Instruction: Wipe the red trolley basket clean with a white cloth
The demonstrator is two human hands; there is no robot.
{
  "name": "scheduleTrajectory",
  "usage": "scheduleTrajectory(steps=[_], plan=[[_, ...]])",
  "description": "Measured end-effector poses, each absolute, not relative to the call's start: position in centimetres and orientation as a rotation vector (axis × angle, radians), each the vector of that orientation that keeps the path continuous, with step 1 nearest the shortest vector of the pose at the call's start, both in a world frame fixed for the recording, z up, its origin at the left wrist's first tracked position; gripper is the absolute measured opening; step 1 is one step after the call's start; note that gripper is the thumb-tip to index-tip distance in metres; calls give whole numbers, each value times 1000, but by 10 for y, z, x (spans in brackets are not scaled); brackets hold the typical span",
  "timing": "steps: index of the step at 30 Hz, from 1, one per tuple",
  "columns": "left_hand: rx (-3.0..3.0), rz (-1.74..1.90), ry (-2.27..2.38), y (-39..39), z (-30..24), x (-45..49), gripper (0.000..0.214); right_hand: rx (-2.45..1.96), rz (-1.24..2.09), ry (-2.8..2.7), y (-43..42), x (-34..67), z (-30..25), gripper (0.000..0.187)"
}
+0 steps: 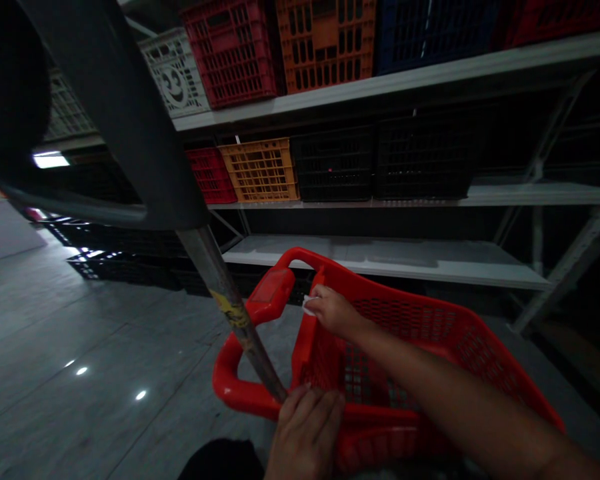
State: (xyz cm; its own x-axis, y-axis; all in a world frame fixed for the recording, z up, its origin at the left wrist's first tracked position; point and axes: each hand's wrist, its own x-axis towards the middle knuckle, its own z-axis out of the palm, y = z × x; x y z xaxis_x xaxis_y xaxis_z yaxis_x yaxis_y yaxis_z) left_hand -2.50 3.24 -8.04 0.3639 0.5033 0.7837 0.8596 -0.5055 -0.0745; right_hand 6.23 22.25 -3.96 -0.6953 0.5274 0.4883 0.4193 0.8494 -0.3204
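A red plastic shopping basket [410,293] with slotted walls stands below me, its red loop handle [225,373] reaching out to the left. My right hand [333,312] is closed in a pinch on a small white cloth [309,305] at the basket's left-hand rim. Only part of the cloth shows past the fingers. Nearer to me, my left hand [307,430] curls its fingers over the basket's near rim. Beside that hand, a grey metal pole [237,320] with a worn yellow sticker slants down to the basket. Its dark plastic top fills the upper left.
White metal shelving [380,260] runs behind the basket. It bears a red crate [230,53], an orange crate [325,43], a yellow crate [263,170] and black crates [335,163]. More black crates [125,267] sit low at left on the grey floor [80,333].
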Motion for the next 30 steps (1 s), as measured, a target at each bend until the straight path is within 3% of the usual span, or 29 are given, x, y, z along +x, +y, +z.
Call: scheduleTrajectory(steps=[10, 13, 24, 30], plan=[[-2085, -975, -1119, 35, -78, -29, 34, -1010, 299, -2194, 291, 49, -27, 24], [-2109, -947, -1102, 35, -76, -28, 34, -1040, 291, -2201, 304, 49, -25, 18], [-2076, -976, -1114, 39, -87, -30, 33, -757, 180, -2430, 288, 53, -31, 25], [-2094, -1006, -1159, 38, -96, -29, 30, -525, 162, -2503, 282, 61, -35, 16]])
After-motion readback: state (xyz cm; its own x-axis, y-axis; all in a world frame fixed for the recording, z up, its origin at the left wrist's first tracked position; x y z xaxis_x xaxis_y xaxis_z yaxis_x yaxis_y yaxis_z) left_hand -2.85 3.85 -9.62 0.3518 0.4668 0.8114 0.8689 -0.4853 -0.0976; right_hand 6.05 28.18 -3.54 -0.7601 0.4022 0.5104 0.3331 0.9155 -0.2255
